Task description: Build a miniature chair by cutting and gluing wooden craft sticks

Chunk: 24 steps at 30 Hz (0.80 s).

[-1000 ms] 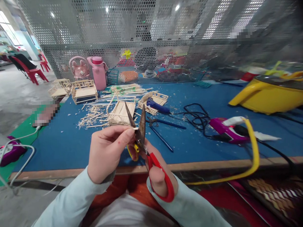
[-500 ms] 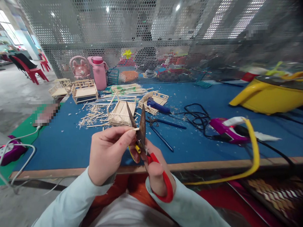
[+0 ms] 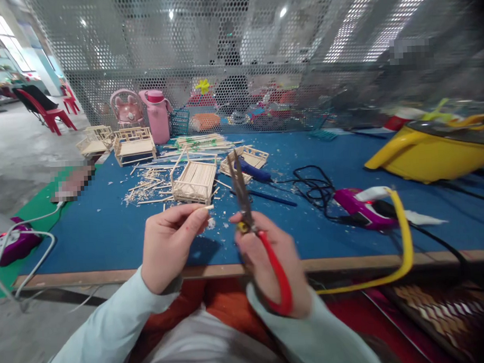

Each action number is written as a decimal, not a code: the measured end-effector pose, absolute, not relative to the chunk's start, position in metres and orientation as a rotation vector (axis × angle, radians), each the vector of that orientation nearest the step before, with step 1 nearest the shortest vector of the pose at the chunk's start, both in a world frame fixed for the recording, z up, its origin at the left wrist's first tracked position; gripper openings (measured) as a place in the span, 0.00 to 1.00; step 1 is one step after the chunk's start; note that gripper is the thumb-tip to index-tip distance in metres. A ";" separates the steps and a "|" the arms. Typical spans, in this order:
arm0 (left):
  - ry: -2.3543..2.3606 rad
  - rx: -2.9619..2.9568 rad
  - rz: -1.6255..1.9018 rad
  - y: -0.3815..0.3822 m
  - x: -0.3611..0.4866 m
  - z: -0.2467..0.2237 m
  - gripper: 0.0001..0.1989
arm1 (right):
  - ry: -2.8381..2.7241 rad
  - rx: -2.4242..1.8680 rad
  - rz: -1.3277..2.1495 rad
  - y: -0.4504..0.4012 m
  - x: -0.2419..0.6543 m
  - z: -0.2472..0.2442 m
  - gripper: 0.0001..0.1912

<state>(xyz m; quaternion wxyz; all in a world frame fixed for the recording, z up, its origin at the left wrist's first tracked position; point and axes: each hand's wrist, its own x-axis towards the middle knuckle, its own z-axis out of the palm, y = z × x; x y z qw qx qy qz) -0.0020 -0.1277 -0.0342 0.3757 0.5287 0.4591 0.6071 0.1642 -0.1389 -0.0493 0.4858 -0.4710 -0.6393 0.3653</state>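
My left hand (image 3: 168, 242) pinches a short pale wooden stick (image 3: 209, 207), whose tip sticks out past the thumb. To the right, my right hand (image 3: 270, 257) is wrapped round a pair of scissors (image 3: 241, 187) with red handles; the dark blades point away from me, nearly together. The blades stand apart from the stick. Just beyond my hands sits a small stick-built model (image 3: 195, 178) with a slatted floor. Behind the scissors lie a similar flat frame (image 3: 251, 156) and a blue glue gun (image 3: 254, 171). Pliers with blue handles (image 3: 276, 197) are partly hidden behind the scissors.
Loose sticks and offcuts (image 3: 149, 183) litter the blue table (image 3: 109, 234). Two finished-looking stick models (image 3: 134, 145) and a pink bottle (image 3: 158, 118) stand back left. A purple power strip (image 3: 362, 209) with cables and a yellow pot (image 3: 431, 151) are on the right.
My right hand has drawn the scissors away to the right from the stick, and the blades have closed together. My left hand has barely moved and keeps its pinch.
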 end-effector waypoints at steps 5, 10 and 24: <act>1.355 1.646 1.204 -0.134 -0.039 -0.050 0.11 | -1.953 -1.854 0.442 -0.149 0.256 -0.018 0.15; 1.261 2.001 0.995 -0.135 -0.052 -0.048 0.10 | -2.248 -1.770 0.077 -0.133 0.305 -0.037 0.16; 1.127 1.502 1.111 -0.091 -0.021 -0.022 0.05 | -2.403 -0.823 -0.149 -0.081 0.190 0.006 0.09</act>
